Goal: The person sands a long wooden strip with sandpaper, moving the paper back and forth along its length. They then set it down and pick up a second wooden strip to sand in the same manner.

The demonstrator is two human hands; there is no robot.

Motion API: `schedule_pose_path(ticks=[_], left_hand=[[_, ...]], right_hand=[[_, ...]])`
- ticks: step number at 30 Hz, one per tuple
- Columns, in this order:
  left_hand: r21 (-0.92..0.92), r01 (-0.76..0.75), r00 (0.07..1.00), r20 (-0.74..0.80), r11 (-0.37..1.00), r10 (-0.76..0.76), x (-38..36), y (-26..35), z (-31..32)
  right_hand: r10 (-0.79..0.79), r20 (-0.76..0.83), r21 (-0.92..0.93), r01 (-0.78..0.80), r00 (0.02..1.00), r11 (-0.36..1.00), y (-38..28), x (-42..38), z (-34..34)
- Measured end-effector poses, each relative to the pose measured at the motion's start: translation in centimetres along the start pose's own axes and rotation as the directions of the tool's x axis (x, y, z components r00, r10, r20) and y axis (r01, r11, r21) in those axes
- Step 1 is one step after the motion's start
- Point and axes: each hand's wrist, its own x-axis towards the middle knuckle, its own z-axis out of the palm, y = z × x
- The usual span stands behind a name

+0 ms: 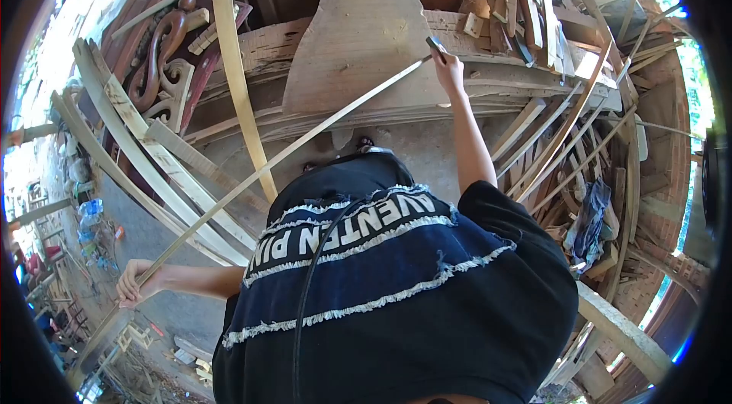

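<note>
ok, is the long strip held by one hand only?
No: the left hand grips one end of the strip and the right hand the other.

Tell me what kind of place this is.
Probably an open-air woodworking yard: stacked planks, a carved scrollwork piece, and a long wooden strip held between the left hand and right hand.

a grey concrete floor [427,148] carries everything. on it rests a broad pale wooden slab [358,30], leaning up against stacked boards. long bent wooden strips [145,152] lie on the floor beside a dark carved scroll piece [156,53]. thin slats [564,137] and offcuts pile up on the other side, with a crumpled blue cloth [591,221] among them.
</note>
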Motion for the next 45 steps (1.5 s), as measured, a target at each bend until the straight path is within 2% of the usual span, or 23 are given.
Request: schedule_pose_path(ticks=[2, 3, 4, 5, 8, 12, 14, 16, 19, 20, 23, 24, 27, 30, 31, 32, 33, 34, 35, 36, 38, 41, 45], left_hand=[[0.07, -0.002, 1.0, -0.004, 0.998, 0.003, 0.3, -0.1, 0.5], [0.07, -0.009, 1.0, -0.007, 0.998, 0.01, 0.2, -0.1, 0.5], [0.073, -0.016, 1.0, -0.011, 0.997, 0.017, 0.1, 0.0, 0.6], [0.078, -0.022, 1.0, -0.016, 0.997, 0.023, -0.2, 0.1, 0.6], [0.102, -0.024, 1.0, -0.018, 0.994, 0.026, -0.8, 0.7, 0.4], [0.047, -0.016, 0.999, 0.039, 0.999, 0.014, -1.3, 0.5, 0.0], [0.017, 0.011, 0.998, 0.067, 1.0, -0.012, -1.2, 0.2, 0.1], [0.037, 0.014, 0.998, 0.053, 0.999, -0.016, -0.6, 0.5, 0.2], [0.04, -0.012, 0.999, 0.03, 0.999, 0.011, -0.3, 0.6, 0.8], [0.039, -0.023, 1.0, 0.021, 0.999, 0.022, -0.4, 0.6, 0.9], [-0.05, 0.032, 0.995, 0.094, 0.998, -0.028, -0.9, 0.3, 1.3], [-0.071, 0.043, 0.993, 0.111, 0.997, -0.035, -1.0, 0.2, 1.5], [-0.147, 0.078, 0.985, 0.166, 0.986, -0.053, -0.9, -0.4, 1.5], [-0.197, 0.11, 0.97, 0.237, 0.974, -0.062, -0.7, -0.4, 1.4], [-0.198, 0.127, 0.959, 0.276, 0.972, -0.07, -0.3, -0.6, 1.6], [-0.199, 0.137, 0.946, 0.316, 0.97, -0.069, -0.1, -0.7, 1.8], [-0.15, 0.114, 0.959, 0.273, 0.982, -0.07, 0.0, -0.4, 2.0], [-0.1, 0.093, 0.971, 0.23, 0.991, -0.068, 0.1, 0.3, 2.3], [-0.049, 0.073, 0.981, 0.184, 0.996, -0.062, 0.1, 0.6, 2.4], [-0.066, 0.071, 0.98, 0.19, 0.995, -0.058, -0.1, 0.4, 2.4], [-0.087, 0.073, 0.978, 0.203, 0.994, -0.054, -0.6, 0.2, 2.6], [-0.052, 0.069, 0.987, 0.147, 0.996, -0.061, -1.3, 0.3, 2.8], [-0.036, 0.036, 0.99, 0.137, 0.999, -0.031, -1.6, -0.2, 2.8]], right_hand=[[-0.059, -0.024, -0.03, 0.059, 0.998, 0.998, -1.0, 0.5, -0.1], [0.037, 0.096, -0.006, -0.037, 0.995, 0.999, -1.5, -0.3, 0.2], [-0.233, 0.003, 0.076, 0.232, 0.973, 0.97, -4.5, -2.1, 0.6], [-0.337, 0.05, 0.232, 0.317, 0.94, 0.919, -4.9, -3.5, 2.6], [-0.527, 0.235, 0.301, 0.455, 0.817, 0.838, -14.6, -9.6, 1.2], [-0.375, 0.137, 0.302, 0.321, 0.917, 0.897, -8.8, -6.3, 1.7], [-0.371, -0.027, 0.068, 0.372, 0.928, 0.926, -3.3, -2.7, 1.0], [0.126, 0.155, -0.105, -0.111, 0.98, 0.988, -2.0, -0.5, -1.9], [-0.044, 0.093, -0.049, 0.049, 0.995, 0.998, -2.5, -1.9, -0.2], [-0.36, 0.03, 0.035, 0.359, 0.933, 0.933, -3.5, -2.9, 0.7], [-0.276, 0.338, 0.349, 0.152, 0.9, 0.925, -13.3, -8.8, -0.5], [-0.415, 0.343, 0.302, 0.319, 0.843, 0.898, -14.8, -10.2, -0.5], [-0.387, 0.37, 0.349, 0.26, 0.845, 0.9, -13.9, -10.2, -1.3], [-0.37, 0.044, -0.004, 0.37, 0.928, 0.929, -3.9, -4.4, 0.2], [-0.114, 0.107, -0.049, 0.12, 0.988, 0.992, -1.5, -2.5, -0.6], [0.42, 0.264, -0.17, -0.387, 0.868, 0.906, -2.6, -0.8, -2.2], [0.374, 0.254, -0.128, -0.352, 0.892, 0.927, -1.9, -0.4, -2.0], [0.074, 0.086, -0.085, -0.067, 0.994, 0.994, -0.8, -0.9, -0.1], [-0.237, -0.089, -0.094, 0.228, 0.968, 0.969, -0.3, -1.5, 1.8], [-0.356, -0.053, -0.033, 0.354, 0.933, 0.935, -1.5, -2.6, 2.6], [-0.146, 0.254, 0.208, 0.093, 0.956, 0.974, -10.0, -7.0, 1.8], [-0.45, 0.29, 0.374, 0.333, 0.845, 0.866, -17.8, -12.6, 0.7], [-0.322, 0.142, 0.312, 0.266, 0.936, 0.912, -10.7, -9.2, 2.8]])
